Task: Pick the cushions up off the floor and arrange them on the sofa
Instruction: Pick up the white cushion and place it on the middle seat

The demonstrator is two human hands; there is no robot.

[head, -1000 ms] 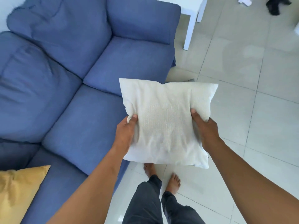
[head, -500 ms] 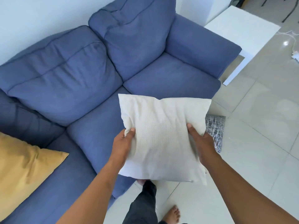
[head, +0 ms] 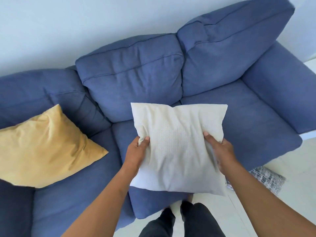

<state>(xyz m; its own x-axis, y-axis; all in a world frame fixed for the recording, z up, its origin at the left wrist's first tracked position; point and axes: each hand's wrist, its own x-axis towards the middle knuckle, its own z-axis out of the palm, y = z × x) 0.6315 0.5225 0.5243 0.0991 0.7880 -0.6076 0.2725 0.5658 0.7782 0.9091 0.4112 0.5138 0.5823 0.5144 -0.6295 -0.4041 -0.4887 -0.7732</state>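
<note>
The left hand (head: pixel 137 153) grips the left edge of a cream cushion (head: pixel 177 146), and the right hand (head: pixel 220 151) grips its right edge, holding it in the air above the blue sofa (head: pixel 136 74). A yellow cushion (head: pixel 46 147) leans on the left seat. A grey patterned cushion (head: pixel 268 179) lies on the floor (head: pixel 290 202) beside the sofa front.

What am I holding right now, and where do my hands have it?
The white cushion, held over the sofa by both hands: the left hand pinches its left edge and the right hand its right edge, thumbs on the front.
</note>
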